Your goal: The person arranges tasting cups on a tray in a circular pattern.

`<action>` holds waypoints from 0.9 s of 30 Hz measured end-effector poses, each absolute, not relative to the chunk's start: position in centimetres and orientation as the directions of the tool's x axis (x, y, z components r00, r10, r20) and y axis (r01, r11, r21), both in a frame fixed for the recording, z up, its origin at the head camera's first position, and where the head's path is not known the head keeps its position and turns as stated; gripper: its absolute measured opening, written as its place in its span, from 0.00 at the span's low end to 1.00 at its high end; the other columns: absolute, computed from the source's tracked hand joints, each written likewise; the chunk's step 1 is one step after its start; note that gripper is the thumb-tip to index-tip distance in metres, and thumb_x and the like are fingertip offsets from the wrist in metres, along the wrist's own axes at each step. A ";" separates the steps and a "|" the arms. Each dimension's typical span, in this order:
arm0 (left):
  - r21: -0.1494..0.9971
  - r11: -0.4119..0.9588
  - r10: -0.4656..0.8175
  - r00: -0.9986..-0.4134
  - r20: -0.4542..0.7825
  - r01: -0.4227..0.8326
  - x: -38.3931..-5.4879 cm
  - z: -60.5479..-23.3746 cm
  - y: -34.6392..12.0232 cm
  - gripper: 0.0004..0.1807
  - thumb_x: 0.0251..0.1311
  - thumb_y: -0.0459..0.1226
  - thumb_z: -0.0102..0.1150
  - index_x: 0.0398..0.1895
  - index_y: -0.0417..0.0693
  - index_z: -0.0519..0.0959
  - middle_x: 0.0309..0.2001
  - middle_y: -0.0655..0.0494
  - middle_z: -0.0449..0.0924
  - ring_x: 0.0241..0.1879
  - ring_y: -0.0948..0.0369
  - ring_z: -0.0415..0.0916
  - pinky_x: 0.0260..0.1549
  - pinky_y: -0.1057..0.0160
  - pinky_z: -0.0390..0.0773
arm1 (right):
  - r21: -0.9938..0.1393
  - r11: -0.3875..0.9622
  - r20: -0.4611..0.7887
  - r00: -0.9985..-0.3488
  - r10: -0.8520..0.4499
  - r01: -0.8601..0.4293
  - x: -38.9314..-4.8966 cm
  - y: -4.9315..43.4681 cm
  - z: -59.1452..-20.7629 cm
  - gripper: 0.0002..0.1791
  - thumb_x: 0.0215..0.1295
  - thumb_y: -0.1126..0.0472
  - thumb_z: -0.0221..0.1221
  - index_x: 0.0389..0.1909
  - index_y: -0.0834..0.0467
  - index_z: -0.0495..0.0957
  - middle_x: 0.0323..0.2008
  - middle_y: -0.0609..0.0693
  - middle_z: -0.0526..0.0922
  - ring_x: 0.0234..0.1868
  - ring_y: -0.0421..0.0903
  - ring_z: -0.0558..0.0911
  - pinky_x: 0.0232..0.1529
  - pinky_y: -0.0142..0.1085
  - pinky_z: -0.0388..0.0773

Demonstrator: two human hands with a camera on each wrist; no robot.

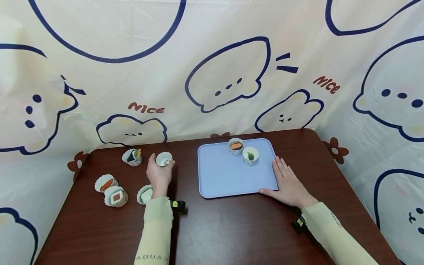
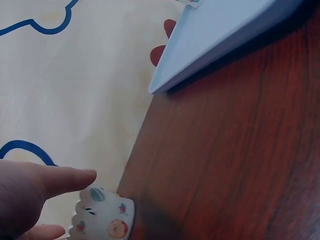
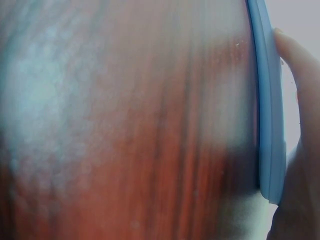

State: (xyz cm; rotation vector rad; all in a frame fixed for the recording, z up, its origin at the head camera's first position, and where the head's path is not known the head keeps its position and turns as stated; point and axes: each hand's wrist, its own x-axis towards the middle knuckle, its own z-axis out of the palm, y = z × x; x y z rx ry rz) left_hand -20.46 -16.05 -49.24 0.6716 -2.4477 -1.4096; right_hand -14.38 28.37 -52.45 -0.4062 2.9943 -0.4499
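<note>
In the head view, my left hand [image 1: 159,177] has its thumb and fingers on either side of a white paper cup [image 1: 163,159], whose small white contents are partly covered. The left wrist view shows the thumb [image 2: 70,181] at the scalloped rim of that printed cup [image 2: 107,215], which stands on the table. My right hand [image 1: 291,186] lies with straight fingers along the right edge of a blue tray [image 1: 225,180], its thumb by the near corner. On the tray stand a cup with an orange-topped sushi piece [image 1: 236,146] and a cup with a green-topped piece [image 1: 250,156].
Left on the brown table [image 1: 212,228] stand more cups: one with a dark roll [image 1: 131,157], one with an orange piece [image 1: 106,183], one with a red-centred piece [image 1: 116,197]. Another pale-filled cup [image 1: 144,195] is partly behind the left wrist. A printed curtain [image 1: 212,121] borders the table.
</note>
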 end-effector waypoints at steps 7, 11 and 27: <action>0.872 0.391 -0.534 -0.844 -0.043 -0.293 -20.4 -49.8 -15.9 0.42 0.59 0.37 0.73 0.75 0.39 0.63 0.70 0.37 0.67 0.69 0.41 0.62 0.66 0.42 0.63 | -0.308 0.921 -0.053 -0.963 -0.266 -0.237 -14.4 28.3 -52.4 0.70 0.56 0.17 0.52 0.80 0.66 0.40 0.80 0.63 0.37 0.80 0.59 0.38 0.75 0.56 0.40; 0.876 0.385 -0.558 -0.829 -0.031 -0.292 -20.5 -50.5 -15.9 0.40 0.59 0.37 0.73 0.72 0.40 0.66 0.68 0.38 0.69 0.68 0.42 0.64 0.66 0.43 0.64 | -0.309 0.921 -0.055 -0.963 -0.265 -0.236 -14.4 28.3 -52.4 0.70 0.56 0.17 0.52 0.80 0.66 0.40 0.80 0.62 0.37 0.80 0.59 0.38 0.75 0.56 0.40; 0.890 0.367 -0.585 -0.811 -0.003 -0.269 -20.7 -51.8 -15.8 0.37 0.57 0.34 0.74 0.69 0.40 0.69 0.66 0.39 0.72 0.67 0.43 0.65 0.66 0.44 0.64 | -0.313 0.920 -0.048 -0.963 -0.265 -0.237 -14.3 28.3 -52.4 0.70 0.56 0.17 0.52 0.80 0.66 0.40 0.80 0.63 0.38 0.80 0.59 0.38 0.76 0.55 0.41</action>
